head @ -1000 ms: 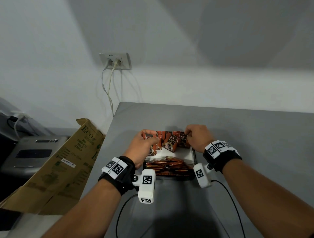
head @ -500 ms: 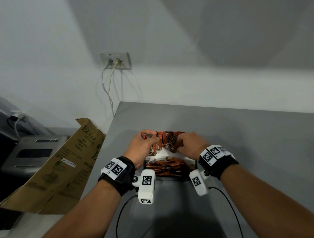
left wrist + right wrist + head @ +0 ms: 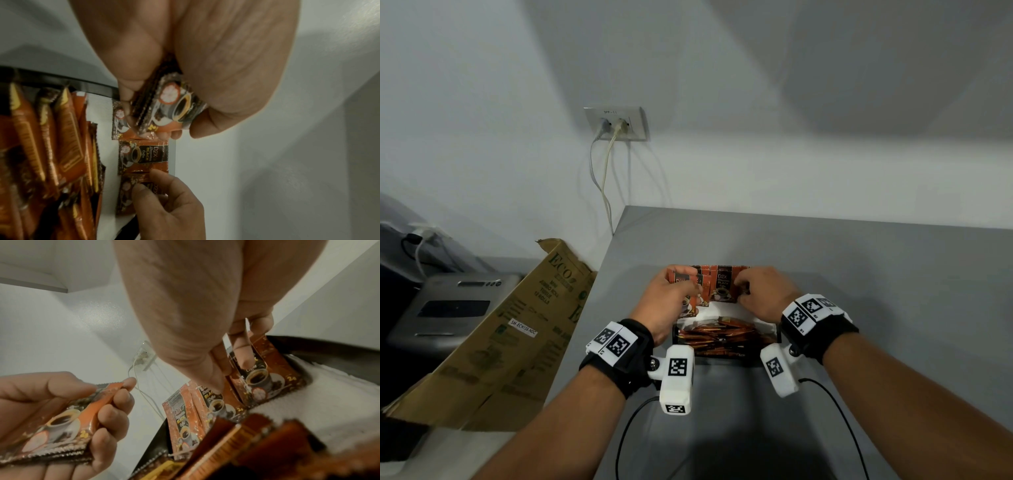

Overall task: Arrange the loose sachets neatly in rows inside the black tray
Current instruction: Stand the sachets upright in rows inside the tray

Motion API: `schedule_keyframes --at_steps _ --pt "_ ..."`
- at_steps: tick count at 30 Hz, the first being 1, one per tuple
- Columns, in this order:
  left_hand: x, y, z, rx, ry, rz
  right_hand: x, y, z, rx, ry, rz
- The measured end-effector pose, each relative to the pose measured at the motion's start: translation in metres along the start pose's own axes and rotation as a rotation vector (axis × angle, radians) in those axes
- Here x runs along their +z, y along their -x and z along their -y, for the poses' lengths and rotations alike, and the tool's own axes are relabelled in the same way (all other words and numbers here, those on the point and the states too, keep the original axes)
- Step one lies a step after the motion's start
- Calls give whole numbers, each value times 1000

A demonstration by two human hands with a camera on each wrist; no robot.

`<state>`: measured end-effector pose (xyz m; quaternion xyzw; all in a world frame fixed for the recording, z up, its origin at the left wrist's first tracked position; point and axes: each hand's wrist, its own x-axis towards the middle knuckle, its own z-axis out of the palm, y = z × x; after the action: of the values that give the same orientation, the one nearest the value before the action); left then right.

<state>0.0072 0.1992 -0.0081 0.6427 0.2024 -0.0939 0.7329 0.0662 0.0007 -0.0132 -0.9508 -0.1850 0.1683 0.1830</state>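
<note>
The black tray (image 3: 675, 337) sits on the grey table, lined with white paper (image 3: 329, 402). Orange stick sachets (image 3: 722, 337) lie heaped in its near half. Square coffee sachets (image 3: 720, 291) stand in a row along its far edge. My left hand (image 3: 683, 291) hovers over the row's left end and grips a small stack of square sachets (image 3: 174, 107) between thumb and fingers. My right hand (image 3: 743, 291) is at the row's right part, its thumb and fingertips pinching a standing sachet (image 3: 259, 378). The hands hide part of the row.
A flattened cardboard box (image 3: 517, 329) leans off the table's left edge, beside a grey appliance (image 3: 448, 308). Two plugs with cables hang from a wall socket (image 3: 616, 123) behind the table. Wrist-camera cables trail over the near table (image 3: 893, 308).
My right hand has slid left along the row of square sachets, from its right end towards the middle. The left hand has stayed in place with its stack.
</note>
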Motion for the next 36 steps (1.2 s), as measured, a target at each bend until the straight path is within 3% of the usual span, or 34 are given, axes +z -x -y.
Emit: schedule_keyframes --at_steps 5,12,14,17,19,24,36 --pt "0 0 2 -5 -7 13 -4 4 -6 -5 -70 -39" --pt "21 1 -3 134 -43 116 -23 14 11 -121 -543 -102" --pt "24 -1 -5 138 -55 106 -28 13 12 -112 -520 -161" --pt "17 -4 -9 125 -53 -34 -31 4 -2 -11 -416 -283" --pt "7 -6 -10 104 -45 -107 -25 -3 -12 56 -351 -254" --pt "-8 -6 -4 81 -54 -97 4 -14 -12 95 -247 -116" --pt "-17 -5 7 27 -72 -51 14 -30 -4 92 -142 -103"
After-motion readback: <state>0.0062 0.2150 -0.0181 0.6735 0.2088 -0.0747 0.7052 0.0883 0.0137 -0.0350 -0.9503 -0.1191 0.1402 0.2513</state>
